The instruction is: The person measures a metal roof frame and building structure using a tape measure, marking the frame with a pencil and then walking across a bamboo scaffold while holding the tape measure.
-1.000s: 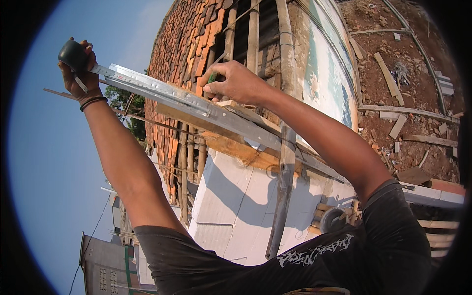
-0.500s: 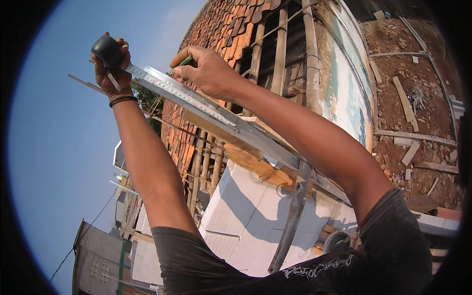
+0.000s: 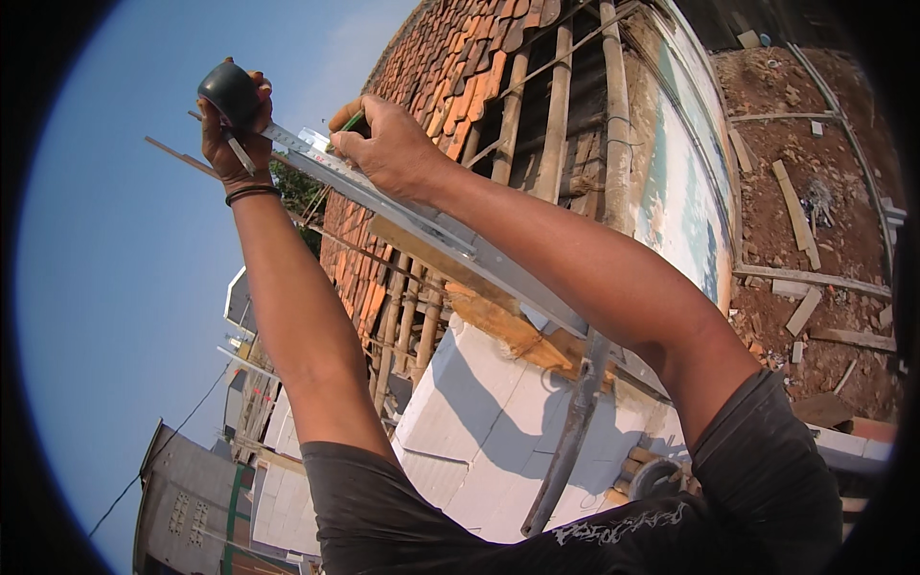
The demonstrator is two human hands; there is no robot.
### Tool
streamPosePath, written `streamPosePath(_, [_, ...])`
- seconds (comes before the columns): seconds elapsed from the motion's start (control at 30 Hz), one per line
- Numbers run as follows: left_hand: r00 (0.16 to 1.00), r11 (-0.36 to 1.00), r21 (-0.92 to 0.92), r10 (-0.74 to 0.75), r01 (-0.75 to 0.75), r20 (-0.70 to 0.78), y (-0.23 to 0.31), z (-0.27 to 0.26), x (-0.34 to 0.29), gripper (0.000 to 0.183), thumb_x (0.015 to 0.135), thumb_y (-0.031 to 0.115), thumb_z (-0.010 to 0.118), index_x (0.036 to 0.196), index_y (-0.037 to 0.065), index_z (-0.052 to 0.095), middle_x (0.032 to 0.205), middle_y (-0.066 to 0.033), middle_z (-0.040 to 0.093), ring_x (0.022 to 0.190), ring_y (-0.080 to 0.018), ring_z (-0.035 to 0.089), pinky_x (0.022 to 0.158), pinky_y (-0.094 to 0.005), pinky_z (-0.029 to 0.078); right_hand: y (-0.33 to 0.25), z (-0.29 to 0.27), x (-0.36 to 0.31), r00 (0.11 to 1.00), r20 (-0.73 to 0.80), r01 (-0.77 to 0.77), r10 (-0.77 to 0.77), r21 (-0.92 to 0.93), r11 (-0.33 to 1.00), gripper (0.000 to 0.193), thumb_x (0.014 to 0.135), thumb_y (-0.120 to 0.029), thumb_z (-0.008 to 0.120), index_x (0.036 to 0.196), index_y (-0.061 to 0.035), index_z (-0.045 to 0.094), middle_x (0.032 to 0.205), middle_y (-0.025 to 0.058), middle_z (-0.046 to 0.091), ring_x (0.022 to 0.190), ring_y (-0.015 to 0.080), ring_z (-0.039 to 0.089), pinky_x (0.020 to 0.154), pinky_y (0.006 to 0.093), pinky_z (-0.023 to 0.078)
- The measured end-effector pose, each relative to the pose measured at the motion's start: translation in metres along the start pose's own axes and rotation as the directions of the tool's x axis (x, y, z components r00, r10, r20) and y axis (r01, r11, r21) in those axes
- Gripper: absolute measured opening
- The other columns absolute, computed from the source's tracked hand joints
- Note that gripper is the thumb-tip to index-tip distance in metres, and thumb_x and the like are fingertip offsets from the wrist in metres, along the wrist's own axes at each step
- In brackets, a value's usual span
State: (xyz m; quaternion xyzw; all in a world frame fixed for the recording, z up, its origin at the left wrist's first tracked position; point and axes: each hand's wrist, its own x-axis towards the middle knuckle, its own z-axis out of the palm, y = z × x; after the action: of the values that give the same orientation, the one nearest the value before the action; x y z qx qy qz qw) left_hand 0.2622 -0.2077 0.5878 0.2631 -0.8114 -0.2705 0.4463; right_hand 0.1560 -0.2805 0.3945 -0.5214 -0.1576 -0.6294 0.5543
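Observation:
Raised at the upper left, my left hand [image 3: 222, 158] grips a tape measure [image 3: 228, 92] with a dark rounded case. A thin pale strip [image 3: 238, 151] sticks out by its palm; I cannot make out what it is. From the case the tape blade [image 3: 299, 144] runs down to the right along a long grey metal profile [image 3: 517, 280]. My right hand [image 3: 395, 151] is closed on a thin green pencil-like stick [image 3: 355, 122] and hovers over or touches the blade; contact is hard to tell. Part of the blade is hidden behind this hand.
A wooden board [image 3: 508, 329] lies under the profile, above a white block wall [image 3: 479, 412]. A dark pole [image 3: 573, 441] slants down in front. Behind are orange roof tiles [image 3: 460, 67] and bamboo poles [image 3: 556, 105]. Brown soil with loose planks [image 3: 795, 211] lies far below right.
The whole view has shifted slightly. My right hand has come down closer onto the tape blade and covers more of it. The left hand still holds the tape measure.

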Motion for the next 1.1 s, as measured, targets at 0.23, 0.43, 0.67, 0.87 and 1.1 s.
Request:
streamPosePath(0.23, [0.999,1.0,0.002,-0.003,0.003,-0.04,0.0,0.002,-0.004,0.062,0.084,0.033,0.059,0.127,-0.005,0.035,0.103,-0.0249,0.05,0.092,-0.0295,0.053,0.07,-0.0292,0.053,-0.003,0.0,-0.003,1.0,0.01,-0.019,0.02,-0.054,0.998,0.027,0.081,-0.018,0.056,0.097,0.0042,0.053,0.08,0.0099,0.058,0.069,0.0126,0.057,0.064,0.0269,0.048])
streamPosePath(0.43, [1.0,1.0,-0.016,0.004,-0.004,-0.012,-0.002,0.006,0.003,0.063,0.084,0.033,0.059,0.127,-0.005,0.035,0.103,-0.025,0.051,0.092,-0.03,0.052,0.068,-0.0289,0.054,-0.006,-0.003,0.001,1.0,-0.014,0.013,-0.014,-0.082,0.997,0.028,0.081,-0.02,0.055,0.096,0.0041,0.054,0.079,0.0103,0.057,0.072,0.0149,0.056,0.067,0.0291,0.047])
streamPosePath(0.67, [0.999,1.0,-0.001,0.001,-0.001,-0.037,0.0,0.006,0.0,0.061,0.085,0.033,0.058,0.127,-0.006,0.035,0.103,-0.0256,0.051,0.093,-0.0301,0.052,0.068,-0.0281,0.054,-0.012,-0.001,-0.003,1.0,0.0,-0.025,0.025,-0.106,0.994,0.03,0.081,-0.021,0.054,0.097,0.0041,0.054,0.082,0.0118,0.057,0.074,0.0163,0.056,0.069,0.0303,0.046])
streamPosePath(0.87, [1.0,0.999,-0.031,-0.012,0.012,-0.007,0.001,0.006,0.001,0.06,0.085,0.033,0.058,0.126,-0.006,0.036,0.103,-0.0258,0.051,0.093,-0.0312,0.053,0.07,-0.03,0.055,-0.01,0.0,-0.004,0.999,-0.019,-0.033,0.031,-0.114,0.993,0.029,0.082,-0.02,0.053,0.098,0.0042,0.054,0.084,0.0118,0.057,0.076,0.0168,0.056,0.071,0.0305,0.046])
streamPosePath(1.1, [0.998,1.0,-0.017,0.001,-0.002,-0.061,-0.001,0.009,0.0,0.061,0.085,0.033,0.058,0.126,-0.006,0.036,0.103,-0.0261,0.051,0.093,-0.0313,0.053,0.071,-0.0306,0.055,-0.012,0.0,-0.004,1.0,0.012,-0.023,0.024,-0.109,0.994,0.029,0.082,-0.02,0.053,0.099,0.0045,0.053,0.084,0.0116,0.057,0.077,0.0168,0.056,0.071,0.0305,0.046])
